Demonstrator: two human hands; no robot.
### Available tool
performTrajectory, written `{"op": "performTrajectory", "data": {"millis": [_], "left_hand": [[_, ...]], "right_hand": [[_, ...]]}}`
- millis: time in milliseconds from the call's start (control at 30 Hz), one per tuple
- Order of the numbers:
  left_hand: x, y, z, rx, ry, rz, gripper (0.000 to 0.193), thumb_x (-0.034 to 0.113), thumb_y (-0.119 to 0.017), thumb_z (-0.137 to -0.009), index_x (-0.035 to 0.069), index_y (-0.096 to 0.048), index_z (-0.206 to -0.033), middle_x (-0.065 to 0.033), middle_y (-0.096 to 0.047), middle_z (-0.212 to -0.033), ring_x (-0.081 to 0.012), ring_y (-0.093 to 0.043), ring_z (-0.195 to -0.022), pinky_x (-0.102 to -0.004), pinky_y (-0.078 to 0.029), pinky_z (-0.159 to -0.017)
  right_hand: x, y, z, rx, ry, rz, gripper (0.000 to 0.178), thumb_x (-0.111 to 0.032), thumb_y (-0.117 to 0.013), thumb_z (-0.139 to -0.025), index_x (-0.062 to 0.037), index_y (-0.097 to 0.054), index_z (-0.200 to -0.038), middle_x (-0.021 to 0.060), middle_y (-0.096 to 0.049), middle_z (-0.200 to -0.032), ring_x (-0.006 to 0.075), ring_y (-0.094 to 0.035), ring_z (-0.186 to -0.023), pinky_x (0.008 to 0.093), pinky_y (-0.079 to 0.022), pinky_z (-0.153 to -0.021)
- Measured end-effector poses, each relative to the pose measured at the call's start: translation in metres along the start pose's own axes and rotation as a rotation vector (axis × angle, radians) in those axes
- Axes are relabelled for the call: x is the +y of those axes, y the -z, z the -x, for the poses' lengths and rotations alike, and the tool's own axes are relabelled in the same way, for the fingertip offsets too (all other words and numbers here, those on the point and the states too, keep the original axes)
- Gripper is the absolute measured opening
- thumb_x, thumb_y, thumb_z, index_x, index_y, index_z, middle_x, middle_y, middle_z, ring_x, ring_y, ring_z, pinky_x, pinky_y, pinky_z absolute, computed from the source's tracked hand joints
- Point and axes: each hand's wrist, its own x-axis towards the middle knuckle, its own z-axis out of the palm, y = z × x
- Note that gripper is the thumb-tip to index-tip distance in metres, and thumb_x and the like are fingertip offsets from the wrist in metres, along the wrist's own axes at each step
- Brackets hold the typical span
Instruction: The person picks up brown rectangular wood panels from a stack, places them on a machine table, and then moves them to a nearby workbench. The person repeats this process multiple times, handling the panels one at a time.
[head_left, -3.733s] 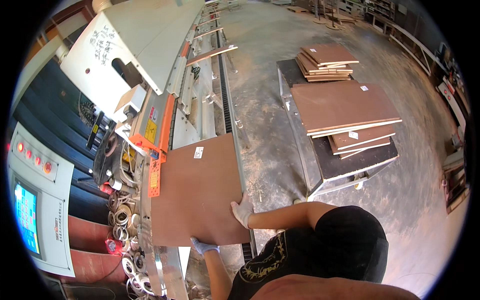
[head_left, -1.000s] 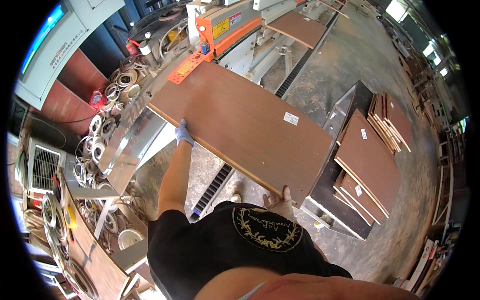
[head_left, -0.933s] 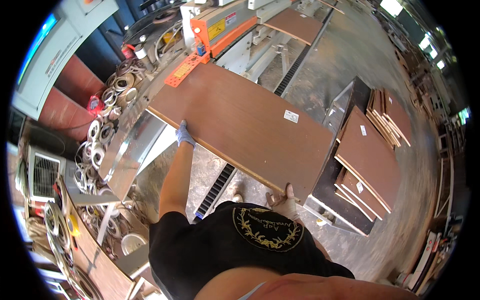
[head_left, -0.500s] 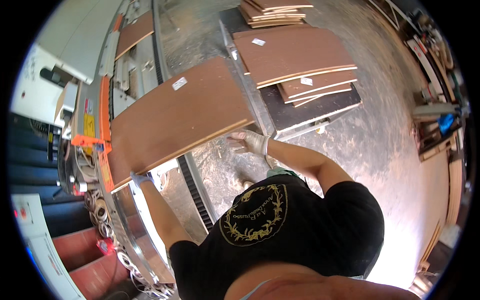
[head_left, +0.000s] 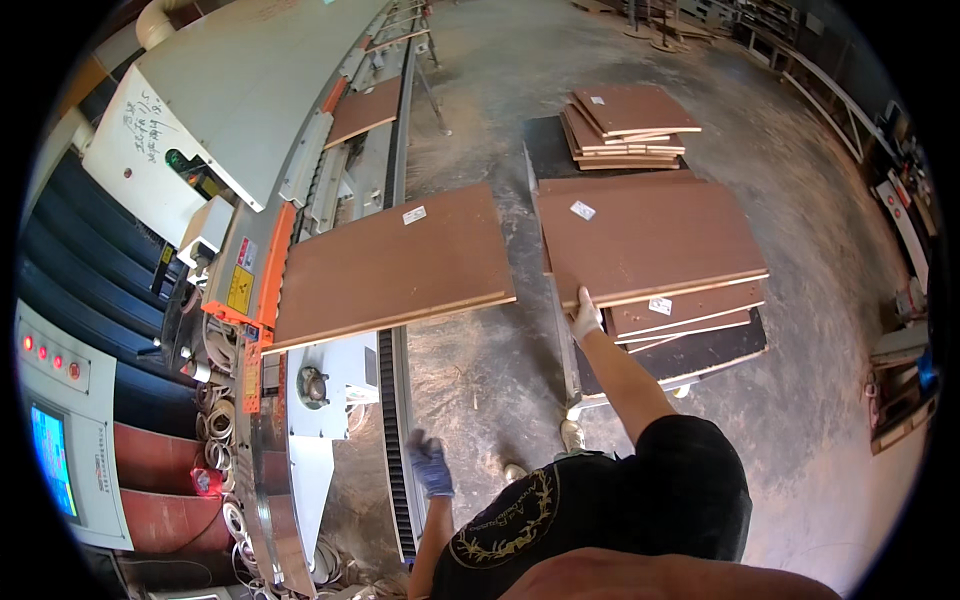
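My right hand (head_left: 588, 314), pale-gloved, holds the near left corner of the top brown board (head_left: 650, 235) on a stack, its thumb over the edge. The fingers beneath are hidden. Low over the gap beside the machine hangs my left hand (head_left: 431, 466) in a blue-grey glove, slightly blurred, holding nothing, fingers apart. A second brown board (head_left: 400, 260) with a white label lies across the machine's feed track, its left end against the orange guard (head_left: 272, 270). Neither hand touches that board.
A dark-topped cart (head_left: 720, 350) carries the stacks, including a smaller pile of boards (head_left: 635, 112) behind. Farther along the machine lies another board (head_left: 365, 108). A control panel (head_left: 70, 430) with a lit screen stands at left, near rolls of edging strip (head_left: 218, 425).
Both hands have left the board on the machine. My right hand has moved to the stack and taken the top board's edge; my left has dropped back. The view has shifted, showing more of the room.
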Motion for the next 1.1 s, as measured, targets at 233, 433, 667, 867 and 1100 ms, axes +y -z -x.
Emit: {"op": "performTrajectory", "data": {"millis": [233, 433, 667, 867, 1100], "left_hand": [[-0.035, -0.125, 0.036, -0.618, 0.622, 0.236, 0.051, 0.017, -0.061, -0.083, 0.011, -0.037, -0.127, -0.0076, -0.050, -0.116, -0.0155, -0.052, -0.099, -0.0298, -0.046, -0.079], [-0.003, -0.188, 0.066, -0.833, 0.636, 0.255, 0.044, 0.027, -0.065, -0.080, 0.006, -0.051, -0.116, -0.0061, -0.057, -0.105, -0.0173, -0.057, -0.087, -0.0296, -0.049, -0.074], [0.014, -0.042, -0.031, -0.417, 0.400, 0.030, 0.039, 0.030, -0.064, -0.082, 0.002, -0.061, -0.107, -0.0026, -0.061, -0.096, -0.0126, -0.055, -0.085, -0.0276, -0.046, -0.078], [0.029, 0.105, -0.057, -0.226, 0.234, 0.058, 0.038, 0.023, -0.073, -0.074, -0.001, -0.062, -0.102, -0.0030, -0.064, -0.092, -0.0089, -0.057, -0.079, -0.0248, -0.047, -0.072], [-0.001, 0.266, -0.040, 0.426, 0.293, 1.007, 0.036, 0.033, -0.061, -0.081, 0.006, -0.057, -0.106, -0.0063, -0.062, -0.097, -0.0191, -0.059, -0.090, -0.0320, -0.048, -0.081]], "right_hand": [[-0.003, 0.125, 0.141, -0.369, -0.341, 0.137, 0.035, -0.040, -0.061, -0.082, -0.0136, -0.054, -0.104, 0.0023, -0.060, -0.091, 0.0202, -0.058, -0.088, 0.0338, -0.048, -0.072], [-0.018, 0.121, 0.238, -0.466, -0.587, 0.256, 0.060, -0.042, -0.064, -0.078, -0.0107, -0.038, -0.124, 0.0090, -0.049, -0.119, 0.0237, -0.044, -0.112, 0.0425, -0.036, -0.096], [-0.117, 0.202, 0.121, -0.206, 0.000, -0.126, 0.053, -0.042, -0.063, -0.077, -0.0104, -0.048, -0.117, 0.0051, -0.055, -0.111, 0.0249, -0.053, -0.104, 0.0427, -0.044, -0.090], [-0.061, 0.238, 0.109, -0.355, -0.094, -0.127, 0.057, -0.032, -0.072, -0.071, -0.0131, -0.049, -0.119, 0.0047, -0.054, -0.118, 0.0256, -0.050, -0.110, 0.0464, -0.045, -0.090], [0.028, 0.129, 0.241, -0.431, -0.434, 0.001, 0.063, -0.032, -0.075, -0.069, -0.0152, -0.045, -0.121, 0.0005, -0.052, -0.117, 0.0220, -0.051, -0.107, 0.0403, -0.051, -0.079]]}}
